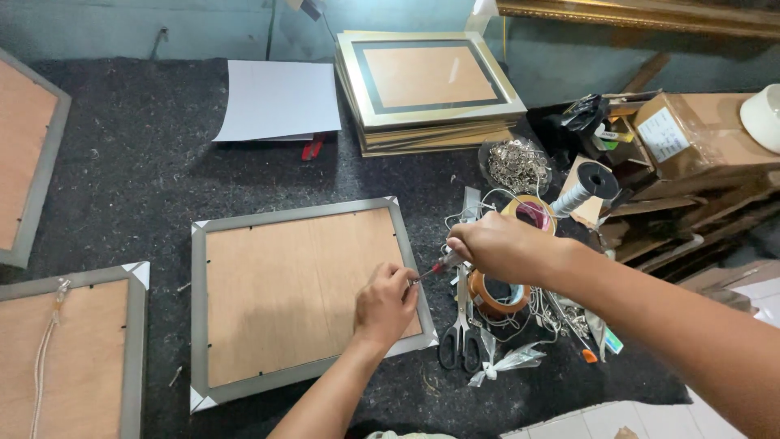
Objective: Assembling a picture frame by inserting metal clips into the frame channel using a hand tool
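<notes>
Two hands meet at the right edge of a grey picture frame [296, 297] lying face down on the dark felt desk [130, 162]: the left hand [384, 307] presses closed on the frame's backing board, while the right hand [496, 246] has its grip closed around a red-handled screwdriver [431, 269] whose tip touches the frame's edge. Just beside them lie scissors [460, 337] and a tape roll [494, 294]; farther back sit a white sheet [278, 99] and a stack of gold frames [428, 85].
</notes>
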